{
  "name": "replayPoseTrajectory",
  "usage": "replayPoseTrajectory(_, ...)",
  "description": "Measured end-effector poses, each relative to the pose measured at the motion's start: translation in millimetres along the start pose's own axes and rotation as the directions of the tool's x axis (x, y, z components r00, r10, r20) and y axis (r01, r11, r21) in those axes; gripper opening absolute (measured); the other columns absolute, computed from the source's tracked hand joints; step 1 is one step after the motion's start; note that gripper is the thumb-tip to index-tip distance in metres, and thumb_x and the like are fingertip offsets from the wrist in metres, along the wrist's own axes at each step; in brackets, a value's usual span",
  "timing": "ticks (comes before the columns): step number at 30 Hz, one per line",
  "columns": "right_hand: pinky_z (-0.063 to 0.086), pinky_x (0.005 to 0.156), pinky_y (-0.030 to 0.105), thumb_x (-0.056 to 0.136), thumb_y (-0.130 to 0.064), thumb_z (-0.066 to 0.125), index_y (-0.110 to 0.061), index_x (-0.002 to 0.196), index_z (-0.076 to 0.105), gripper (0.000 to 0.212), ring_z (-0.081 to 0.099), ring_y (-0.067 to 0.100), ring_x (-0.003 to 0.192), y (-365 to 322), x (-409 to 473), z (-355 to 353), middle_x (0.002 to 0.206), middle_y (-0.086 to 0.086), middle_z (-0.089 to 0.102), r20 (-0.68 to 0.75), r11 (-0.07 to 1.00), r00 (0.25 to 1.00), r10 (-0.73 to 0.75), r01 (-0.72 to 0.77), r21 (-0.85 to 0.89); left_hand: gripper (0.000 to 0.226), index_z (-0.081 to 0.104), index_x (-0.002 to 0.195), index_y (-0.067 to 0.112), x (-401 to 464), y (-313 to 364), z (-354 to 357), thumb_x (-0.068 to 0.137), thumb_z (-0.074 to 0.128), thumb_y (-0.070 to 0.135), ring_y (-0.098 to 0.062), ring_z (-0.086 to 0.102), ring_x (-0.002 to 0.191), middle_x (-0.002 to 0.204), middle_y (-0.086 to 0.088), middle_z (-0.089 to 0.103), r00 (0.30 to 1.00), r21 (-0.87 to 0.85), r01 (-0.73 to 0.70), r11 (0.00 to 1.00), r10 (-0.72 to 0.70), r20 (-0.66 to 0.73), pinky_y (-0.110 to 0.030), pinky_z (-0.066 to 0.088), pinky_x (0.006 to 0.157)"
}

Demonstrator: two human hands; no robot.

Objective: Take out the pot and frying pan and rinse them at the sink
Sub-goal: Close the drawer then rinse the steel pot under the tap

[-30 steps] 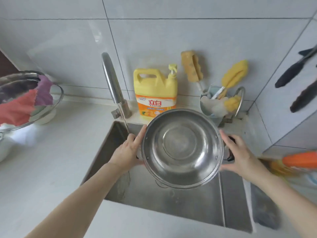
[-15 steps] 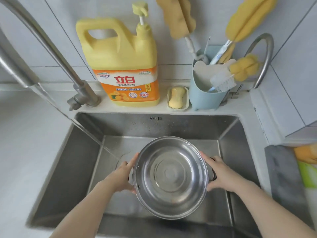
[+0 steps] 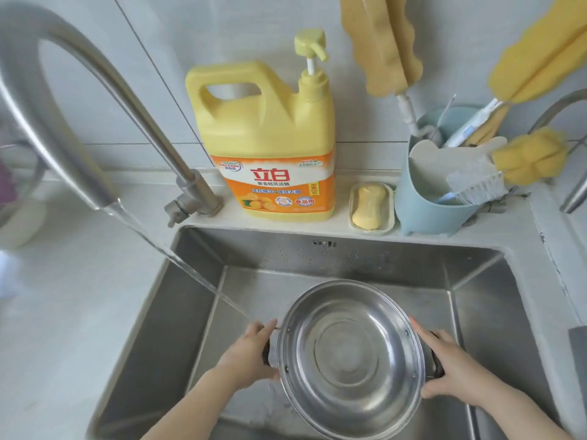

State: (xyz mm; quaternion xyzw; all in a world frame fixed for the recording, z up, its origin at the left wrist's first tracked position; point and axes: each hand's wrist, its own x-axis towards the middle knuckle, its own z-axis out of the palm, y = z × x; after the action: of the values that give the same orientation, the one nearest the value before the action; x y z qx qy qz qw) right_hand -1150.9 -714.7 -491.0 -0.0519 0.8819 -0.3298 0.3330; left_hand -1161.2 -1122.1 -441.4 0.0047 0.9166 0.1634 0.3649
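Left hand [image 3: 249,352], right hand [image 3: 451,369] each grip pot [image 3: 349,354] side handle over sink [image 3: 397,258].

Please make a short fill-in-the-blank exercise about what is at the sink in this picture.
1. Both hands hold the steel pot by its two ____.
2. The soap bar lies between the yellow detergent bottle and the ____ holder.
3. Water from the faucet falls just beside the ____ hand.

Missing words: handles; blue; left
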Motion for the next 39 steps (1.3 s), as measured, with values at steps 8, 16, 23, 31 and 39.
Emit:
replayPoseTrajectory(8, 0.048, 0.08, 0.012, 0.046, -0.034, 0.082, -0.075, 0.134, -0.007, 0.131, 0.058, 0.012, 0.08, -2.0, -4.9, -5.0, 0.125, -0.024, 0.029, 0.002, 1.0, 1.0, -0.013, 0.013, 0.027, 0.02, 0.054, 0.118, 0.015, -51.3, 3.0, -117.9, 0.099, 0.05, 0.021, -0.017, 0.051, 0.094, 0.096, 0.012, 0.055, 0.566, -0.583, -0.102, 0.806, -0.435, -0.7, -0.028, 0.033, 0.08)
replayPoseTrajectory(16, 0.044, 0.08, 0.01, 0.056, -0.031, 0.088, -0.061, 0.139, -0.004, 0.127, 0.054, 0.01, 0.09, -5.8, -6.0, -5.8, 0.122, -0.012, 0.032, 0.021, 0.999, 1.0, 0.02, -0.02, 0.026, 0.03, 0.041, 0.077, 0.011, -15.0, 33.9, -190.4, 0.1, 0.036, 0.029, -0.018, 0.035, 0.081, 0.076, -0.002, 0.034, 0.478, -0.763, -0.312, 0.566, -0.6, -0.641, -0.03, 0.028, 0.072)
replayPoseTrajectory(23, 0.038, 0.083, 0.01, 0.06, -0.031, 0.088, -0.057, 0.141, -0.007, 0.128, 0.048, 0.006, 0.108, -13.4, -8.8, -6.1, 0.131, -0.007, 0.029, 0.009, 0.998, 0.999, 0.046, -0.046, 0.048, 0.029, 0.04, 0.122, 0.023, -15.5, 32.7, -169.9, 0.097, 0.042, 0.038, -0.03, 0.055, 0.076, 0.097, -0.007, 0.054, 0.567, -0.684, -0.237, 0.69, -0.474, -0.674, -0.036, 0.048, 0.065)
replayPoseTrajectory(31, 0.027, 0.099, 0.015, 0.059, -0.022, 0.089, -0.055, 0.138, -0.003, 0.126, 0.031, 0.005, 0.126, -9.8, -10.2, 2.0, 0.137, -0.011, 0.022, -0.027, 0.993, 0.998, 0.064, -0.061, 0.106, 0.122, -0.01, 0.155, 0.029, -5.5, 8.4, -5.8, 0.074, 0.081, 0.043, -0.024, 0.005, 0.15, 0.163, 0.0, -0.006, 0.998, -0.105, 0.021, 0.994, -0.026, -0.048, -0.043, 0.016, 0.121)
replayPoseTrajectory(39, 0.027, 0.097, 0.008, 0.061, -0.017, 0.089, -0.05, 0.144, 0.0, 0.126, 0.026, 0.003, 0.125, -1.6, -12.4, 14.3, 0.141, -0.01, 0.023, -0.08, 0.982, 0.991, 0.107, -0.092, 0.167, 0.14, -0.022, 0.148, 0.04, 10.5, 0.0, 9.7, 0.065, 0.089, 0.021, -0.019, 0.052, 0.105, 0.149, 0.009, 0.012, 0.987, -0.015, -0.139, 0.99, 0.14, 0.083, -0.033, 0.046, 0.098)
